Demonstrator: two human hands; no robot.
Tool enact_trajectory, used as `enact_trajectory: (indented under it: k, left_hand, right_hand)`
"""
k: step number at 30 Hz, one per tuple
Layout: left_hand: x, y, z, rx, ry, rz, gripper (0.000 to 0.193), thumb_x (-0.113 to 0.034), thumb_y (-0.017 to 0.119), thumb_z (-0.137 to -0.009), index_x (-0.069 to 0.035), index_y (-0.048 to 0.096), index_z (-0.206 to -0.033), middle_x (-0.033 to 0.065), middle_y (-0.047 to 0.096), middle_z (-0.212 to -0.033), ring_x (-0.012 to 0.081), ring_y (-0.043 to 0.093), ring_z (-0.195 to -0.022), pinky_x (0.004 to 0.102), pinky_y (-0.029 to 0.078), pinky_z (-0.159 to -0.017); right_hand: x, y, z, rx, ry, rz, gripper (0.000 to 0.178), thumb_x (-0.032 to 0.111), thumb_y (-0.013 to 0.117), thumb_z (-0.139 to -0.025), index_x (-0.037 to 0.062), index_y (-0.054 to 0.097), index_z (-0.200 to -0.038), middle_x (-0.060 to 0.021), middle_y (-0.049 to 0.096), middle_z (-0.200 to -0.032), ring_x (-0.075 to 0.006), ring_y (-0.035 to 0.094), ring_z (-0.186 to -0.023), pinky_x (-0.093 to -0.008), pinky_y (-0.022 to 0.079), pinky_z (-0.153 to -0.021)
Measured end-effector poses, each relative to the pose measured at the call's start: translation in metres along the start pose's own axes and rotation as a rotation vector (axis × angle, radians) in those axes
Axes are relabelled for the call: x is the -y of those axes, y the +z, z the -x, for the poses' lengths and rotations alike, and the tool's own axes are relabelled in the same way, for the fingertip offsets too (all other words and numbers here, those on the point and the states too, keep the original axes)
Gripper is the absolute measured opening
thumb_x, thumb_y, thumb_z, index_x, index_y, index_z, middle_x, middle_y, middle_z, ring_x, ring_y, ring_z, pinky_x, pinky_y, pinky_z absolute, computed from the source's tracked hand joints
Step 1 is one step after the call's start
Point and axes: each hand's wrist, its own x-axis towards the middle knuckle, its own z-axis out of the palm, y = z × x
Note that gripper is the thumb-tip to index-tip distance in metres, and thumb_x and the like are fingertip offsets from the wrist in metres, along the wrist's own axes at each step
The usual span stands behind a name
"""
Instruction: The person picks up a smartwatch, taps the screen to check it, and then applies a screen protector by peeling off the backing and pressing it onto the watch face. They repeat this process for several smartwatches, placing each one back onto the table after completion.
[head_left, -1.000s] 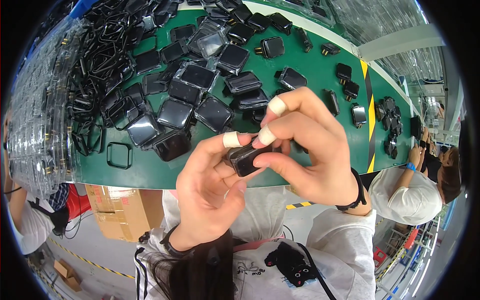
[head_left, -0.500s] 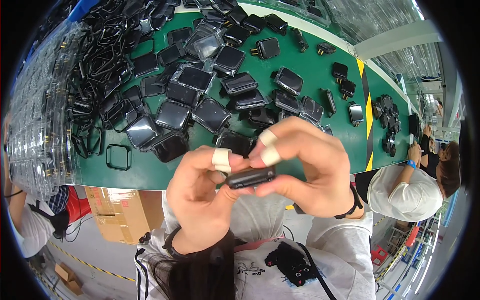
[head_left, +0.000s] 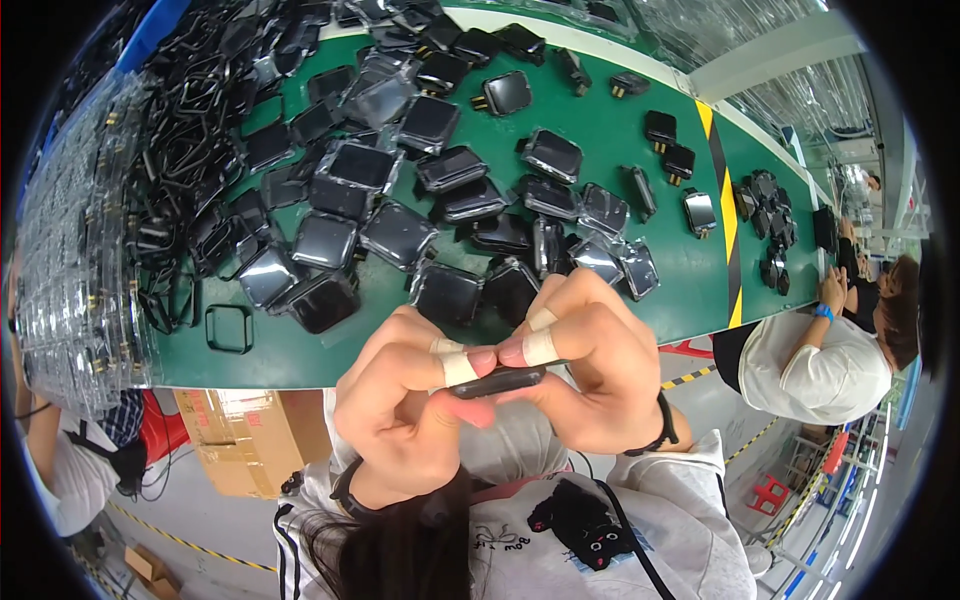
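Observation:
Above my lap, just off the table's front edge, a black smartwatch case [head_left: 507, 381] is seen edge-on. My left hand [head_left: 400, 400] pinches one end of it between thumb and fingers, and my right hand [head_left: 605, 370] pinches the other. Pale tape wraps fingers on both hands. The fingertips nearly meet over the top of the case, hiding part of it. On the green table [head_left: 290, 360] beyond lie many black square watch cases [head_left: 398, 235], some in clear film. One black case [head_left: 447, 292] is just past my left fingers.
A heap of black frames [head_left: 190, 130] and stacked clear plastic trays [head_left: 80, 240] fill the table's left side. One loose frame [head_left: 229, 329] lies near the front edge. Yellow-black tape [head_left: 727, 220] crosses the table at right, where a person [head_left: 815, 365] works. A cardboard box [head_left: 255, 440] stands below.
Both hands have come slightly down toward me with the watch case, and the fingertips have closed in over its top. More cases on the table now show beyond my hands.

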Motion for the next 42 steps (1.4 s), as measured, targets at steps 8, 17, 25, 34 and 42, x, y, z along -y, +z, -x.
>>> enact_trajectory:
  k: [8, 17, 25, 34, 42]
  left_hand:
    - [-0.007, 0.011, 0.004, -0.019, -0.290, 0.068, 0.026, 0.014, 0.065, -0.066, 0.002, 0.064, -0.089, 0.0086, 0.061, -0.077, 0.0180, 0.056, -0.063, 0.0265, 0.046, -0.054]
    - [-0.008, 0.014, 0.010, 0.191, 0.103, -0.612, 0.032, 0.017, 0.062, -0.068, 0.002, 0.057, -0.096, 0.0079, 0.056, -0.082, 0.0140, 0.059, -0.068, 0.0229, 0.046, -0.057]
    - [-0.021, 0.012, 0.013, 0.005, -0.423, -0.294, 0.033, 0.014, 0.064, -0.071, 0.001, 0.053, -0.099, 0.0095, 0.058, -0.076, 0.0137, 0.058, -0.062, 0.0211, 0.045, -0.056]
    - [-0.007, 0.008, -0.025, 0.139, -0.297, -0.641, 0.036, 0.004, 0.067, -0.074, 0.001, 0.051, -0.106, 0.0136, 0.060, -0.085, 0.0173, 0.056, -0.059, 0.0280, 0.043, -0.049]
    - [0.003, -0.005, -0.029, -0.144, -0.149, -0.394, 0.047, 0.004, 0.062, -0.078, 0.004, 0.044, -0.122, 0.0191, 0.051, -0.118, 0.0244, 0.060, -0.089, 0.0281, 0.050, -0.067]
  right_hand:
    - [-0.004, 0.004, 0.022, -0.161, 0.279, -0.378, 0.035, 0.002, 0.075, -0.072, 0.0001, 0.055, -0.100, -0.0099, 0.054, -0.089, -0.0184, 0.055, -0.075, -0.0305, 0.045, -0.066]
    - [0.011, -0.011, 0.012, 0.125, 0.139, 0.221, 0.029, 0.004, 0.074, -0.068, -0.0009, 0.058, -0.093, -0.0119, 0.053, -0.086, -0.0274, 0.053, -0.077, -0.0347, 0.046, -0.067]
    - [0.016, -0.035, -0.027, 0.377, 0.088, 0.324, 0.023, 0.012, 0.070, -0.072, 0.0015, 0.060, -0.090, -0.0100, 0.056, -0.085, -0.0295, 0.056, -0.077, -0.0377, 0.047, -0.067]
    - [-0.068, -0.066, -0.131, 0.356, -0.240, 0.932, 0.029, 0.007, 0.068, -0.073, -0.0006, 0.056, -0.098, -0.0162, 0.060, -0.092, -0.0377, 0.057, -0.086, -0.0379, 0.048, -0.075]
    - [0.005, -0.012, -0.130, 0.400, 0.461, 0.189, 0.019, 0.005, 0.068, -0.079, 0.0003, 0.052, -0.088, -0.0049, 0.061, -0.076, -0.0083, 0.060, -0.067, -0.0211, 0.046, -0.058]
